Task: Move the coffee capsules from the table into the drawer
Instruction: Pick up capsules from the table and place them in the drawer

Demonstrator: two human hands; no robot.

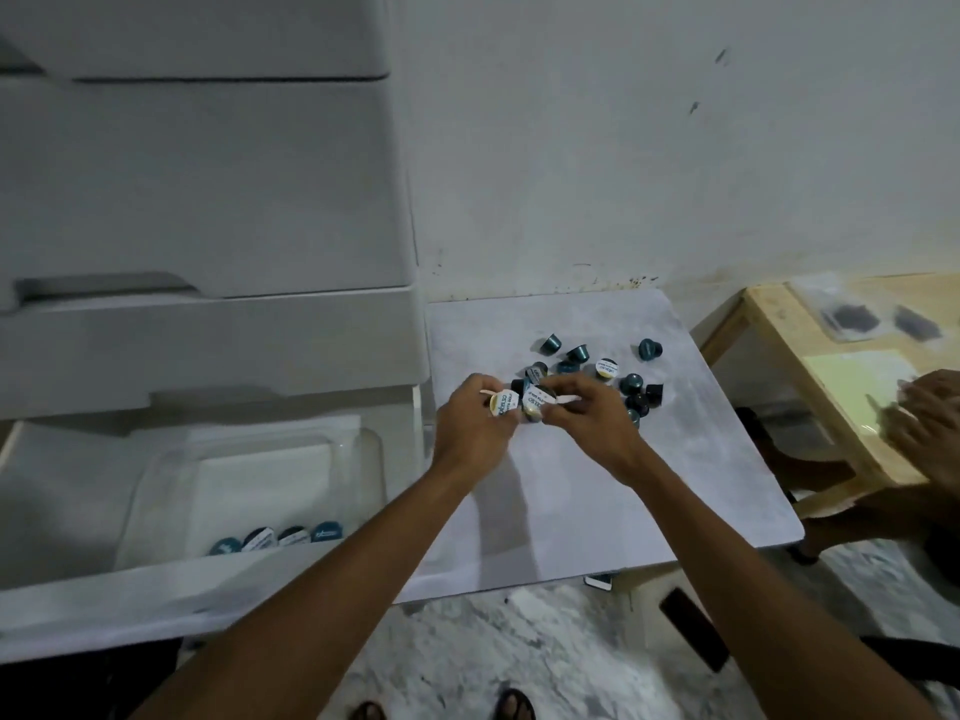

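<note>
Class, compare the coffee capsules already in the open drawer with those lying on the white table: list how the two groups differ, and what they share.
Number: only four drawer capsules show, while the table capsules are many more.
Arrangement: the drawer capsules sit side by side in a row; the table capsules lie scattered in a loose cluster.
Pose: the drawer capsules all show their lids; several table capsules are tipped on their sides.
Shared: both are small dark or teal pods, some with white printed lids.
</note>
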